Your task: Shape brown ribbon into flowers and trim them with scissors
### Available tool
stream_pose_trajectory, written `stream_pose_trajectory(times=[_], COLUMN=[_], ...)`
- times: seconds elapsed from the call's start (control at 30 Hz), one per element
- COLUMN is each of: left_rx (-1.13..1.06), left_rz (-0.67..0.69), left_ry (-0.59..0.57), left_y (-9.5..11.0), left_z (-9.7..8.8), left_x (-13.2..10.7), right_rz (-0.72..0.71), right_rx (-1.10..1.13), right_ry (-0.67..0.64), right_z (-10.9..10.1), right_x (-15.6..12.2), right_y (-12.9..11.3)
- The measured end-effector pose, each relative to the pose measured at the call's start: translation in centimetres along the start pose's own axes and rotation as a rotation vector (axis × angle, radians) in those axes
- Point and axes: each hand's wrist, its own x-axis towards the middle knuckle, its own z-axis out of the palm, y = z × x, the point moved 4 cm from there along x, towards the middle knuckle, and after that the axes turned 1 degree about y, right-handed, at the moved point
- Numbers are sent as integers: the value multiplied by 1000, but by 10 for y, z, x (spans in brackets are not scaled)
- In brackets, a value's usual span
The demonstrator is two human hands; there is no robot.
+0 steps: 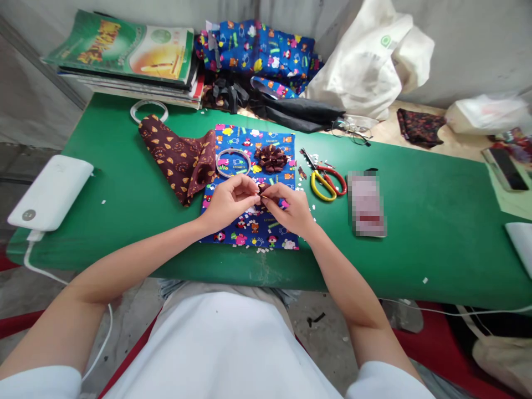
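Observation:
My left hand [229, 200] and my right hand [291, 209] meet over a blue cartoon-print cloth [249, 233] on the green table [436, 221]. Both pinch a small brown fabric piece [262, 191] between their fingertips. Just beyond it, a finished brown fabric flower [271, 158] lies on the blue cloth next to a clear ring [233, 162]. A larger piece of brown patterned fabric [177, 158] lies to the left of my left hand.
Red-and-yellow scissors [326, 182] lie right of the cloth, beside a small blurred card [366, 203]. A white power bank [50, 191] sits at the left edge. Magazines [124, 52], more blue fabric [257, 52], a white bag [369, 61] and glasses [352, 132] line the back.

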Motion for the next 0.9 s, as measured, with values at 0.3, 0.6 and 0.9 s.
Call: stream_pose_trajectory(times=[0.3,0.6,0.9], left_rx=[-15,-36,-42], left_rz=[-29,-26,-50], left_ry=[9,36,32], left_y=[-3,-5,-7], left_z=[1,1,2], left_x=[-1,-1,-1], right_rz=[-205,-417,-455], right_rx=[-265,-480,-636], right_ry=[237,242,201], right_z=[-4,-1,3], right_x=[-3,-8,-12], right_y=[-5,-9,-11])
